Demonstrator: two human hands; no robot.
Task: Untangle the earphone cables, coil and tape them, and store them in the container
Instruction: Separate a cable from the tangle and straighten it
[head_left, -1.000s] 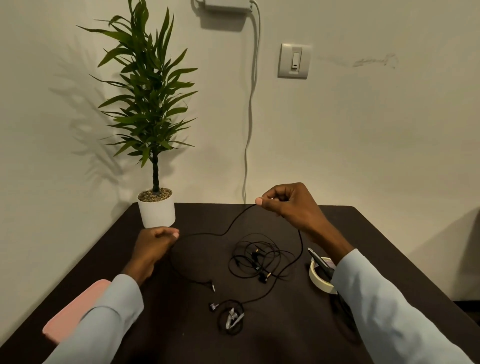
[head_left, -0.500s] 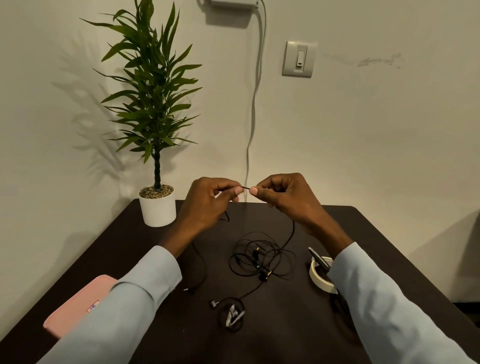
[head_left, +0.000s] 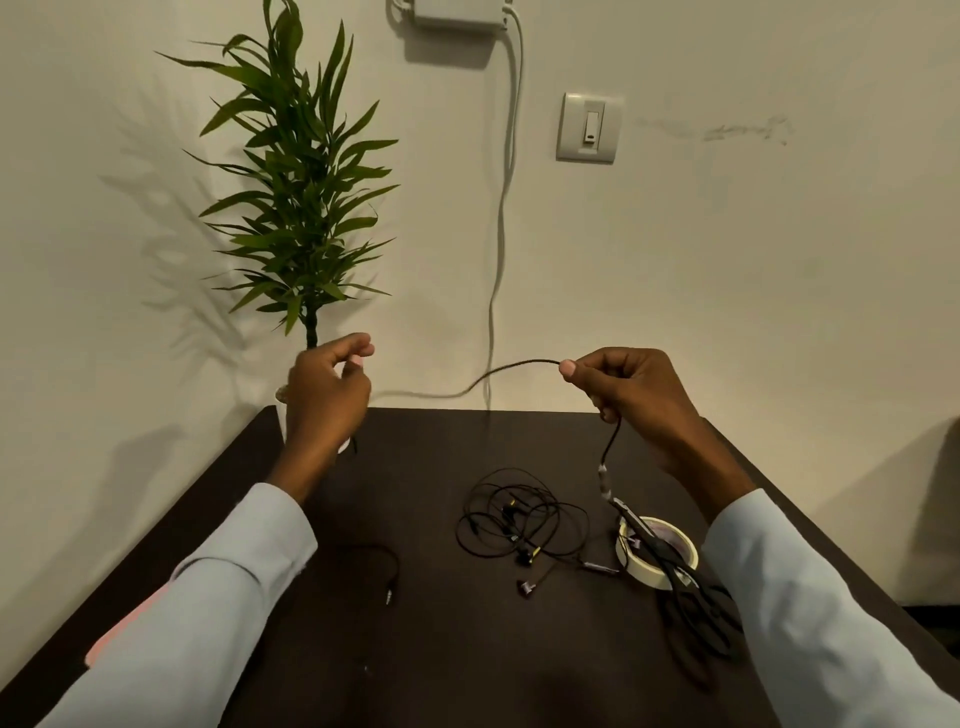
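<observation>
Broadly, I'm looking down on a dark table whose far edge meets the wall, with a potted plant at its far left corner and a pink container peeking out at the near left edge under my left sleeve. Toward the right edge lie black scissors resting across a roll of tape, and just left of the roll sits the tangled earphone pile, loose loops with buds and a small inline piece trailing toward the tape. My right hand is raised over the far edge, thumb and forefinger pinching a black cable whose free stretch arcs out leftward, while the rest drops from under the palm toward the tape roll. My left hand is raised opposite, fingers curled with the tips nearly meeting; I can't tell whether it actually holds the strand, though a thin bit of cable shows just below it, and a plug end lies on the table near my left forearm. I'd judge this cable to be very light, limp and a little springy, apt to slip and re-kink, so I'd take it by the cord with fingertip pinches, not by the buds or the joints, and pull gently.
</observation>
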